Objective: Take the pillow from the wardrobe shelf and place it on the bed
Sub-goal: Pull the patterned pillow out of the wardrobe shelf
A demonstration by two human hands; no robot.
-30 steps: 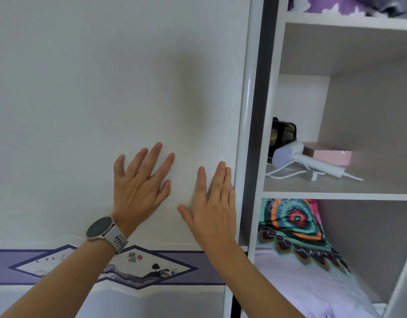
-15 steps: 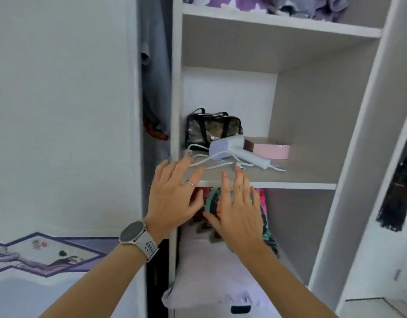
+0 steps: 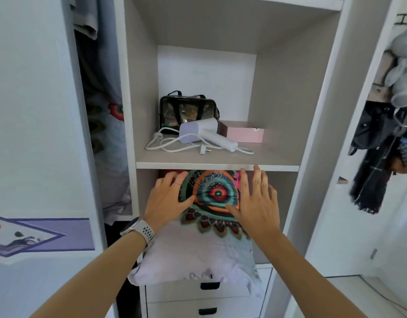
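Observation:
The pillow [image 3: 197,253] lies in the lower compartment of the open wardrobe, pale lilac with a bright round teal, orange and red pattern at its far end. Its near end hangs over the shelf's front. My left hand [image 3: 166,200], with a ring and a watch on the wrist, rests flat on the pillow's left side, fingers apart. Flat on the right side of the pattern lies my right hand [image 3: 255,203], fingers spread. Neither hand grips the pillow. The shelf board [image 3: 278,167] above it sits just past my fingertips. No bed is in view.
On the upper shelf are a clear black-trimmed bag [image 3: 187,111], a white hair dryer [image 3: 204,131] with its loose cord, and a pink box [image 3: 246,134]. Drawers [image 3: 175,292] sit under the pillow. The sliding door [image 3: 37,134] stands left; clothes and bags hang at right [image 3: 381,138].
The sliding door has gone left and the compartment is now uncovered. Both hands left the door, moved right and forward, and came down on top of the pillow.

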